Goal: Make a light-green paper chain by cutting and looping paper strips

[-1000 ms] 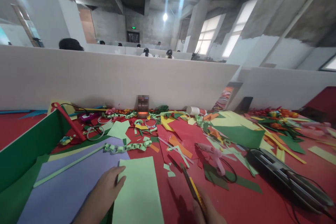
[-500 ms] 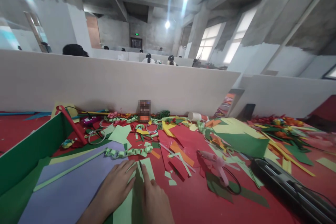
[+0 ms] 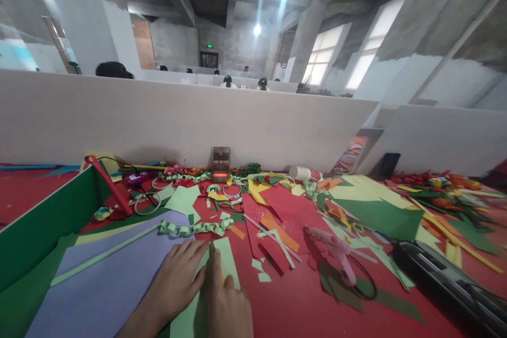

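Observation:
My left hand point(image 3: 176, 280) lies flat with its fingers spread on a light green paper sheet point(image 3: 230, 257), pressing it onto the red table point(image 3: 301, 301). My right hand point(image 3: 228, 303) is right beside it, closed round a thin utility knife point(image 3: 213, 260) whose dark blade lies along the sheet between the two hands. A bit of the knife's yellow body shows by my right forefinger. The green sheet partly overlaps a large purple sheet point(image 3: 106, 285) to the left.
A green paper chain point(image 3: 190, 228) lies just beyond my fingers. A pink glue gun point(image 3: 336, 243) and a long black device point(image 3: 443, 285) lie to the right among paper scraps. A green box wall point(image 3: 47, 227) stands at the left. A white partition point(image 3: 158, 121) closes the table's back.
My right hand came in from the lower right with the knife and set it on the green sheet beside my left hand. My left hand slid further onto the sheet.

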Action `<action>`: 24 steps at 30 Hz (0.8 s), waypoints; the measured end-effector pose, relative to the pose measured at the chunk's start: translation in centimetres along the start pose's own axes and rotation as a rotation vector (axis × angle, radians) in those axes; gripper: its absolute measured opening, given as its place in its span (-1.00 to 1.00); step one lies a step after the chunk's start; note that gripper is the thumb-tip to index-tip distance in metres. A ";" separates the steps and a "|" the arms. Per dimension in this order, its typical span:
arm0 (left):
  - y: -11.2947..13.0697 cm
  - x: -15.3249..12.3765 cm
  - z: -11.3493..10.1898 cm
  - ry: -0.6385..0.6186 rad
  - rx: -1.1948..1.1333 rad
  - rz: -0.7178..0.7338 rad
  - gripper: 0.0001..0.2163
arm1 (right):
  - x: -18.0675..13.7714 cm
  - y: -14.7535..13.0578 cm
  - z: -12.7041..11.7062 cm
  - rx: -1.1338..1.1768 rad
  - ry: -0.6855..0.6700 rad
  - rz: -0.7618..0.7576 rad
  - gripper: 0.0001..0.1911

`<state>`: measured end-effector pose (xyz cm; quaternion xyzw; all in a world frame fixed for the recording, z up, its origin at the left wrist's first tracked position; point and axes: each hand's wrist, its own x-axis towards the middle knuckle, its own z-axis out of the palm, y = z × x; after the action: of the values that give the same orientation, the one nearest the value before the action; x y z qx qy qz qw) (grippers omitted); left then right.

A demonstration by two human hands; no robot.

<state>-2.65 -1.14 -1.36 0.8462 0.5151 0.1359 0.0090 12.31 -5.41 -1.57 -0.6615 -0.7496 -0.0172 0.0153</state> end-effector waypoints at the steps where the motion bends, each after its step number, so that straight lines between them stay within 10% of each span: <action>1: 0.0 0.0 0.1 0.003 0.008 -0.003 -0.60 | 0.0 -0.2 0.3 -0.015 0.020 0.001 -0.29; 24: 0.5 0.1 0.4 0.083 0.025 -0.011 -0.62 | -0.2 -1.0 0.6 -0.100 -0.008 0.002 -0.27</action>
<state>-2.13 -1.26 -1.62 0.8370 0.5215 0.1645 -0.0221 11.32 -5.72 -2.17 -0.6624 -0.7471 -0.0520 -0.0206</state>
